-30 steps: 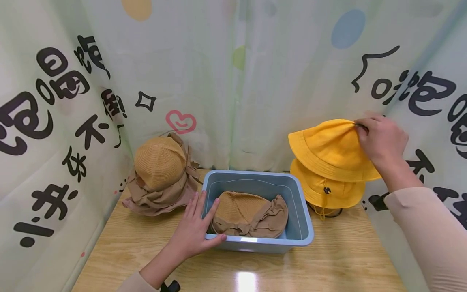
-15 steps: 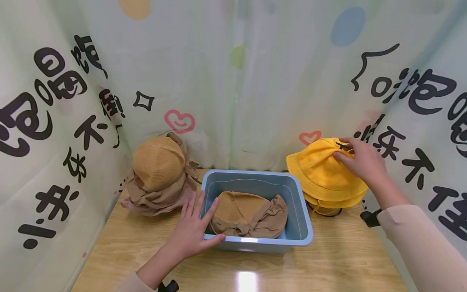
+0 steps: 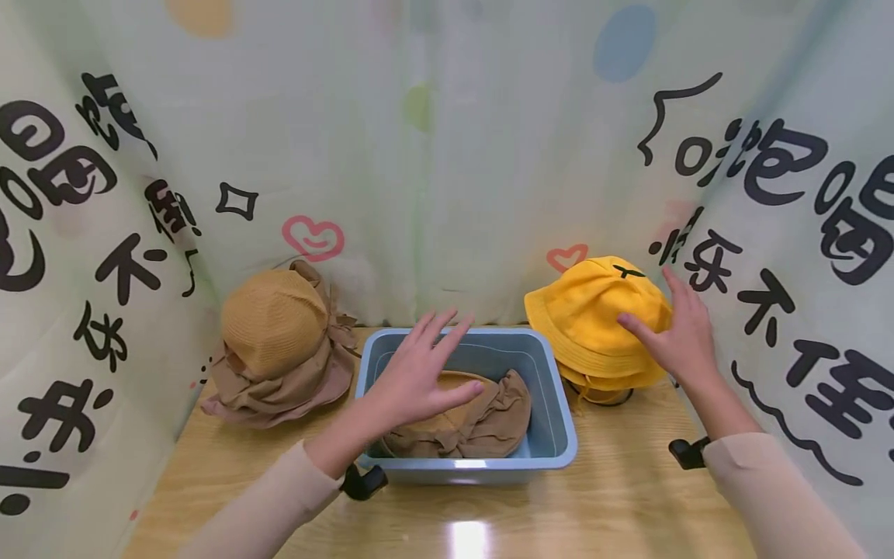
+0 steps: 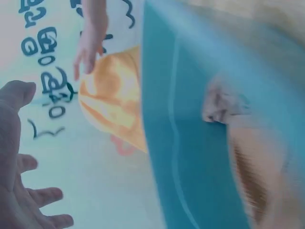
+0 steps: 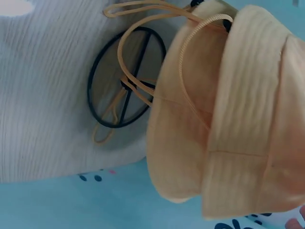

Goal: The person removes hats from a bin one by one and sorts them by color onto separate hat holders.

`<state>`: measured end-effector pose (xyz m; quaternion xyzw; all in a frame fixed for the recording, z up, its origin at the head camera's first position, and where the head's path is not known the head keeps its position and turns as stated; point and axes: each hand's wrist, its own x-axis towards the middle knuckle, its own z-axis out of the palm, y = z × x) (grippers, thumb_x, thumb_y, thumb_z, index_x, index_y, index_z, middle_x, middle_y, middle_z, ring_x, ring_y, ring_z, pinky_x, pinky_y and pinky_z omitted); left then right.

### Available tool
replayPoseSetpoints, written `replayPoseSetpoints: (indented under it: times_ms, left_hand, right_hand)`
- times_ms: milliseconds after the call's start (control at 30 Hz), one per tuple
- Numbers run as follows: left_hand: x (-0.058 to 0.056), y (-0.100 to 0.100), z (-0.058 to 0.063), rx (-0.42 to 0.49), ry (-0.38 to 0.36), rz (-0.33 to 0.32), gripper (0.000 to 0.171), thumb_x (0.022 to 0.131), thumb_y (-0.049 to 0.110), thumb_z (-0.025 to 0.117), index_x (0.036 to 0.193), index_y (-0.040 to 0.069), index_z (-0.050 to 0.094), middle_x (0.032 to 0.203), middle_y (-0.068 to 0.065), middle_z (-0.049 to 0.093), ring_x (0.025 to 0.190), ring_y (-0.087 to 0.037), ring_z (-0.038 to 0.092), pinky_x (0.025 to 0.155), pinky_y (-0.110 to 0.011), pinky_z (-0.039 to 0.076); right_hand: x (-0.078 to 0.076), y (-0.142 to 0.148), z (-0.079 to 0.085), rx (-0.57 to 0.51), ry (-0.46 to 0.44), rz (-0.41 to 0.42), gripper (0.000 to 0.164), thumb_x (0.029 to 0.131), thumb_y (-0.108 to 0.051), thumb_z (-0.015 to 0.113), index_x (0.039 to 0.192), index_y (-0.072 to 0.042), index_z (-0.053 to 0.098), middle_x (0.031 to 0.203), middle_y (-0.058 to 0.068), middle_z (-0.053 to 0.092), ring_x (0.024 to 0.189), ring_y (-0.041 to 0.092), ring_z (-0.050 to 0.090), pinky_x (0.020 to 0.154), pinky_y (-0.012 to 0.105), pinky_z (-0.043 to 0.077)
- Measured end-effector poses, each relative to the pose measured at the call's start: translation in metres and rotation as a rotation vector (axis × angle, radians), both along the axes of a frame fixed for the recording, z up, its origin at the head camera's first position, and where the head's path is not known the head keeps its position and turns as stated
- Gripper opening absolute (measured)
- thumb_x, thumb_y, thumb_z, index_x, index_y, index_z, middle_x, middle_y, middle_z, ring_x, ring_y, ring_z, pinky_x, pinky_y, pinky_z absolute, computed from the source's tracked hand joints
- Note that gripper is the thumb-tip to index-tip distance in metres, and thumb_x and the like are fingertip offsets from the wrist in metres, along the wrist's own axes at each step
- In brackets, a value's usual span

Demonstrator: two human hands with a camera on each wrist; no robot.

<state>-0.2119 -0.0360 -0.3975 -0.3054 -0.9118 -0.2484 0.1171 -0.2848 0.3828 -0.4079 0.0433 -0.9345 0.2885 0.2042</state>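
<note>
Beside the upper yellow bucket hat (image 3: 587, 310), my right hand (image 3: 680, 338) has its fingers spread, thumb in front of the crown, gripping nothing. That hat, with a dark green sprout on top, sits over a second yellow hat (image 5: 181, 124) on a black wire stand (image 5: 89, 85). My left hand (image 3: 422, 373) hovers with spread fingers above the blue plastic bin (image 3: 482, 466), also holding nothing. Inside the bin lies a straw-and-brown-cloth sun hat (image 3: 492, 427) with a bow, partly hidden by the left hand in the head view.
At the left of the wooden table (image 3: 601, 505) stands a stack of straw-and-cloth sun hats (image 3: 272, 326). A pale curtain (image 3: 482, 178) with black lettering encloses the back and both sides. Thin yellow cords (image 5: 121, 52) hang from the yellow hats onto the table.
My right hand lowered the upper yellow hat onto the one below and let go. My left hand came off the bin's left rim and moved up and right over the bin.
</note>
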Motion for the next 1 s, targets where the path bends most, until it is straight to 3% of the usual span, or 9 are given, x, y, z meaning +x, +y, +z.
replayPoseSetpoints:
  times_ms: [167, 400, 600, 733, 867, 1000]
  left_hand:
    - [-0.039, 0.047, 0.018, 0.031, -0.064, -0.064, 0.092, 0.09, 0.064, 0.059, 0.161, 0.032, 0.01, 0.165, -0.008, 0.021, 0.151, -0.034, 0.02, 0.114, -0.058, 0.031]
    - [-0.085, 0.098, 0.015, -0.035, -0.131, -0.068, 0.1, 0.088, 0.068, 0.058, 0.162, 0.03, 0.003, 0.166, -0.011, 0.016, 0.15, -0.035, 0.021, 0.117, -0.054, 0.028]
    - [-0.105, 0.131, 0.011, -0.014, -0.219, -0.073, 0.1, 0.087, 0.069, 0.058, 0.162, 0.032, 0.002, 0.168, -0.01, 0.009, 0.152, -0.036, 0.015, 0.116, -0.058, 0.028]
    - [-0.113, 0.149, 0.006, -0.013, -0.273, -0.064, 0.099, 0.087, 0.073, 0.055, 0.159, 0.04, -0.004, 0.169, -0.008, 0.002, 0.154, -0.034, 0.006, 0.116, -0.059, 0.027]
    - [-0.121, 0.162, -0.003, -0.019, -0.285, -0.05, 0.103, 0.086, 0.072, 0.057, 0.16, 0.036, -0.004, 0.168, -0.012, 0.0, 0.154, -0.037, 0.004, 0.116, -0.058, 0.027]
    - [-0.128, 0.174, -0.014, -0.098, -0.262, -0.035, 0.111, 0.082, 0.072, 0.063, 0.161, 0.033, -0.006, 0.168, -0.012, -0.004, 0.153, -0.039, 0.006, 0.118, -0.053, 0.028]
  right_hand:
    - [-0.004, -0.004, -0.011, 0.005, 0.045, 0.016, 0.105, 0.081, -0.046, 0.079, 0.161, -0.021, 0.016, 0.161, 0.021, 0.026, 0.142, 0.051, 0.027, 0.113, 0.067, 0.018]
    - [-0.008, -0.009, -0.022, -0.028, 0.056, 0.007, 0.104, 0.08, -0.046, 0.08, 0.161, -0.021, 0.019, 0.16, 0.018, 0.03, 0.14, 0.05, 0.03, 0.113, 0.066, 0.02]
    - [-0.008, -0.011, -0.024, -0.028, 0.045, -0.019, 0.106, 0.079, -0.049, 0.08, 0.161, -0.024, 0.018, 0.161, 0.017, 0.028, 0.142, 0.047, 0.028, 0.114, 0.066, 0.018]
    - [-0.009, -0.01, -0.026, -0.035, 0.038, -0.03, 0.107, 0.08, -0.05, 0.079, 0.162, -0.027, 0.013, 0.162, 0.016, 0.024, 0.145, 0.045, 0.023, 0.115, 0.066, 0.016]
    - [-0.011, -0.01, -0.029, -0.051, 0.008, -0.039, 0.109, 0.082, -0.051, 0.077, 0.162, -0.031, 0.005, 0.165, 0.017, 0.015, 0.148, 0.045, 0.016, 0.113, 0.07, 0.015]
    - [-0.014, -0.01, -0.03, -0.067, 0.015, -0.047, 0.104, 0.085, -0.053, 0.073, 0.161, -0.033, 0.004, 0.165, 0.018, 0.013, 0.148, 0.045, 0.014, 0.113, 0.07, 0.016]
